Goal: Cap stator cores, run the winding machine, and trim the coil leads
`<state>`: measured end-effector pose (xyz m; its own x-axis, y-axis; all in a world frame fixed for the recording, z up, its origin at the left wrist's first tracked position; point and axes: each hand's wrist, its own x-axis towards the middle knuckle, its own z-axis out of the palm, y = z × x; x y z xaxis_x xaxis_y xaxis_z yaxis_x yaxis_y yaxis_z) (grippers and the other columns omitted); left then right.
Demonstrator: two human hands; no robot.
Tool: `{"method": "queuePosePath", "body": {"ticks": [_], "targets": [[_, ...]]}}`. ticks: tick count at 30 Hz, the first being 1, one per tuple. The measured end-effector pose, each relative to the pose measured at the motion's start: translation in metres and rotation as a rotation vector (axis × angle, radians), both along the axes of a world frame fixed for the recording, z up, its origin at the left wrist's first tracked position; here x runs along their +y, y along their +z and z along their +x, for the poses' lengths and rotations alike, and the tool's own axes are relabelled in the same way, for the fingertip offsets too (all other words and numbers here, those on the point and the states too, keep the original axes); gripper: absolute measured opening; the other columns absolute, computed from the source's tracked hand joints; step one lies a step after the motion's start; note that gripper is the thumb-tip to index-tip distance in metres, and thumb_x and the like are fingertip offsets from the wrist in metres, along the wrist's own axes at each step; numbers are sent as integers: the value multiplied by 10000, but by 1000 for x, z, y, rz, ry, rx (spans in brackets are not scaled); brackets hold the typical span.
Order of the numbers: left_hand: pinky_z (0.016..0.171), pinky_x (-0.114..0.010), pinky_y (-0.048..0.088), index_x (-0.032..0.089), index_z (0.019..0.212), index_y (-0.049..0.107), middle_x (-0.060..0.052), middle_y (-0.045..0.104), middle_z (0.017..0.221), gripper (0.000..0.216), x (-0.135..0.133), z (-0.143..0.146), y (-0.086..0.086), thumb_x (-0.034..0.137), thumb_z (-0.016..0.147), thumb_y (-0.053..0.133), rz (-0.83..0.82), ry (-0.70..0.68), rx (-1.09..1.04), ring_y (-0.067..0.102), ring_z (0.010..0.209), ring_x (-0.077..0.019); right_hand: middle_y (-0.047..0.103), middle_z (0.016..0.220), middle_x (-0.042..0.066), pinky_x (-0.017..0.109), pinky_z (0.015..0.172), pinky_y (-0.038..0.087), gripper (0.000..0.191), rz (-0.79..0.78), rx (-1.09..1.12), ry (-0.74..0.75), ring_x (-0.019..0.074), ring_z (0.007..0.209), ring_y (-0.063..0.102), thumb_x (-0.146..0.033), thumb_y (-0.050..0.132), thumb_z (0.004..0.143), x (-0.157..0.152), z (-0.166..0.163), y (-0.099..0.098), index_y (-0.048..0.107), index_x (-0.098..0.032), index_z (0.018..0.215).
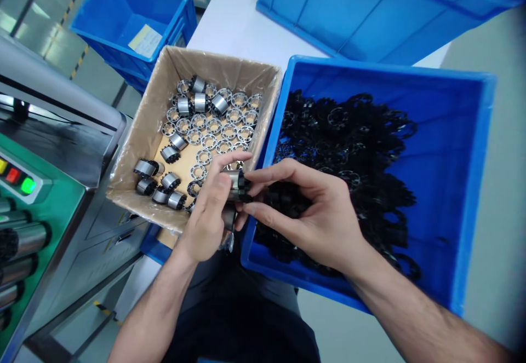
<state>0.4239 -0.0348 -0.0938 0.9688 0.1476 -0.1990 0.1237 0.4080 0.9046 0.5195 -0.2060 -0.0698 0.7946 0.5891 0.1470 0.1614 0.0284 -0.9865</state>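
Note:
My left hand (207, 215) is closed around a silver motor stator core (235, 185), held over the near right edge of the carton. A second metal core (228, 218) shows just below it, partly hidden by my left hand. On the right end of the upper core is a black toothed end cap (245, 184). The thumb and fingers of my right hand (316, 209) pinch that cap from the right. Whether it is fully seated cannot be made out.
The lined carton (135, 127) holds stacked stator cores and several loose capped ones. A blue bin (472, 188) of black end caps (349, 138) stands right of it. Another blue bin (349, 12) is behind, one more (123, 1) far left. A green-topped machine (61, 209) stands left.

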Motion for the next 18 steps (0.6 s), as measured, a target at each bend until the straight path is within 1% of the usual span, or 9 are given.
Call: {"method": "queuePosePath", "body": {"ticks": [4,7,9,10,11,12,15,17,18], "targets": [[483,-243,477,321,1484,712,-1,656,981,441,0,-1,0,669,1257,565,30,-25,-16,579,564,-95,941,1015,-12,259,924,741,273,-7,12,17,172,923,913,-117,1034,927,-1,0,1,919,-243,1140],[503,-240,464,311,1485,696,6,644,979,411,-1,-4,-2,634,1267,566,63,-51,-16,564,585,-94,949,1047,-3,259,930,736,255,19,24,11,177,957,918,-98,1024,920,1,-4,1,926,-245,1103],[528,-249,466,304,1458,687,22,622,931,405,2,-5,-2,642,1243,625,125,-72,-38,546,599,-107,942,1020,-2,275,916,732,222,38,42,13,183,946,911,-115,1019,927,3,-5,1,933,-253,1077],[559,-259,485,298,1426,691,23,626,923,401,6,-5,0,644,1225,662,203,-77,-51,562,627,-120,940,1015,0,288,913,731,209,41,59,23,190,944,908,-134,1024,925,4,-4,0,938,-258,1070],[606,-273,512,290,1388,697,16,645,931,389,13,-4,2,635,1208,693,324,-72,-64,595,672,-137,938,1012,2,300,899,731,203,37,87,28,196,934,901,-153,1028,925,4,-2,-1,942,-264,1072],[663,-293,538,279,1349,703,4,673,951,367,22,-2,5,612,1196,714,491,-55,-66,636,731,-159,933,1006,3,307,863,728,193,26,129,19,197,906,888,-178,1025,935,3,1,-2,945,-269,1085],[799,-359,545,258,1289,719,-51,774,1103,290,58,3,14,521,1169,733,1139,-19,50,724,906,-237,883,933,-7,294,697,673,126,21,306,-111,178,780,806,-276,956,1024,-1,14,-9,931,-279,1147],[770,-375,493,260,1320,748,-86,795,1244,308,80,5,19,513,1144,764,1468,-61,165,741,925,-275,835,894,-13,292,659,638,80,46,378,-208,171,747,752,-310,898,1070,-3,21,-15,910,-278,1142],[750,-375,469,265,1366,757,-105,786,1339,370,87,5,20,535,1117,808,1560,-65,203,744,934,-287,827,905,-9,297,671,636,66,56,383,-231,173,758,741,-314,885,1073,-4,23,-17,902,-277,1126]]}}
